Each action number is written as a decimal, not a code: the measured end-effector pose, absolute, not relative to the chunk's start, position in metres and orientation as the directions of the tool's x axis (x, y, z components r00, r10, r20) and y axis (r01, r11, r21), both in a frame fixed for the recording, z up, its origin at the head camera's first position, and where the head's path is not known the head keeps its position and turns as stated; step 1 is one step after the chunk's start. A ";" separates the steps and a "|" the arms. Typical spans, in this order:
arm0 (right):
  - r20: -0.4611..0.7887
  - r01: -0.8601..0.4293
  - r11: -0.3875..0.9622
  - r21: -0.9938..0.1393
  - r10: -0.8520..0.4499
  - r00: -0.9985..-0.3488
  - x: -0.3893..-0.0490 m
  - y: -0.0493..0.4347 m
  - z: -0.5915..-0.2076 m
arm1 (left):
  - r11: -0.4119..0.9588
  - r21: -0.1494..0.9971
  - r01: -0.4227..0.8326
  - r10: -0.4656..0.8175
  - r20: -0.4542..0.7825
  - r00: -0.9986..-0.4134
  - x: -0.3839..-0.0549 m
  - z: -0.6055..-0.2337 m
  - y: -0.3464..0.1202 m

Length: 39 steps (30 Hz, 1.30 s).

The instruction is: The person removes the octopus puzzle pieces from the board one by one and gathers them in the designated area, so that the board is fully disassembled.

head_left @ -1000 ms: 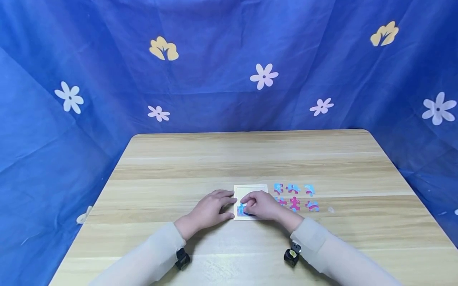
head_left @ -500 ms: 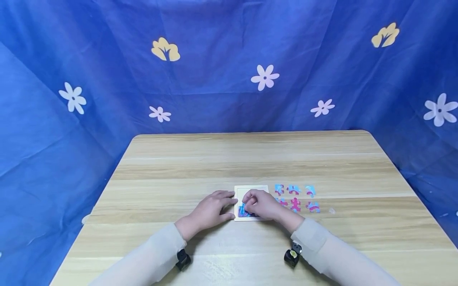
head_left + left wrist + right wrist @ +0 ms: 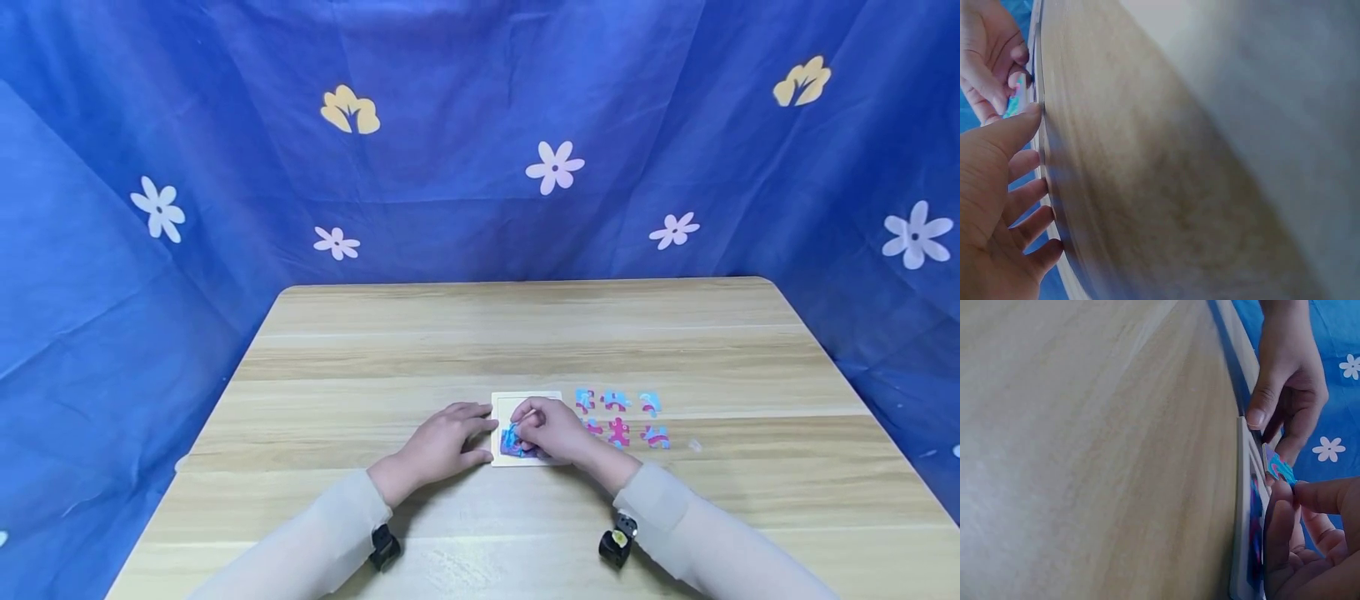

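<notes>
A pale, square puzzle frame [image 3: 525,394] lies flat on the table, with blue and purple puzzle pieces [image 3: 508,448] along its near side. My left hand [image 3: 438,442] rests at the frame's left edge, fingers spread and relaxed, thumb and fingertips touching the rim. Over the lower part of the frame, my right hand [image 3: 553,429] pinches a blue and purple puzzle piece [image 3: 1280,467] between thumb and fingers. The right wrist view shows that piece tilted and raised above the frame's surface. Part of the frame's right side is hidden under the right hand.
Several loose puzzle pieces [image 3: 618,432], pink and light blue, lie in two rows right of the frame. Farther right is a small clear scrap [image 3: 695,446]. A blue floral cloth [image 3: 450,167] hangs behind the wooden table [image 3: 420,333].
My right hand has kept its pinch on the puzzle piece and drawn it slightly right and up over the frame. The left hand has stayed at the frame's edge.
</notes>
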State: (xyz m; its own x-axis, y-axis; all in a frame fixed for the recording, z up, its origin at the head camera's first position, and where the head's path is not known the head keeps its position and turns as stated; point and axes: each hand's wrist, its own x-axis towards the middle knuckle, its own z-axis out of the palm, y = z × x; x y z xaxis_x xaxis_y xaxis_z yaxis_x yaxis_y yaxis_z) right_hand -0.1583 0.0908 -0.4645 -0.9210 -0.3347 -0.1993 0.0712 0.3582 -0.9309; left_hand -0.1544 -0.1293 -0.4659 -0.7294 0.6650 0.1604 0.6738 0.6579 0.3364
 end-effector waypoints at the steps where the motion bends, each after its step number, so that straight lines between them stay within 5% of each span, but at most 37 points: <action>1: -0.198 0.074 0.350 -0.934 -0.334 -0.922 -0.158 0.092 -0.463 | 0.658 0.337 0.673 0.665 0.159 -0.730 -0.154 -0.466 -0.129; 15: -0.139 0.030 0.302 -0.953 -0.346 -0.928 -0.160 0.136 -0.450 | 0.662 0.328 0.674 0.665 0.158 -0.730 -0.157 -0.468 -0.130; 39: -0.157 -0.032 0.443 -0.896 -0.385 -0.909 -0.138 0.191 -0.462 | 0.668 0.335 0.665 0.657 0.155 -0.738 -0.154 -0.469 -0.129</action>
State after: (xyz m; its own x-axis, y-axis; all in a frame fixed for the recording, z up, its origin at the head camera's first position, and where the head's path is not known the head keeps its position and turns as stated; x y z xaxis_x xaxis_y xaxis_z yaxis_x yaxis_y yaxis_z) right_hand -0.1377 0.1915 -0.4618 -0.9093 -0.3851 -0.1574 -0.0324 0.4428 -0.8960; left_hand -0.1540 -0.1292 -0.4687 -0.7377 0.6572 0.1545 0.6650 0.6678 0.3345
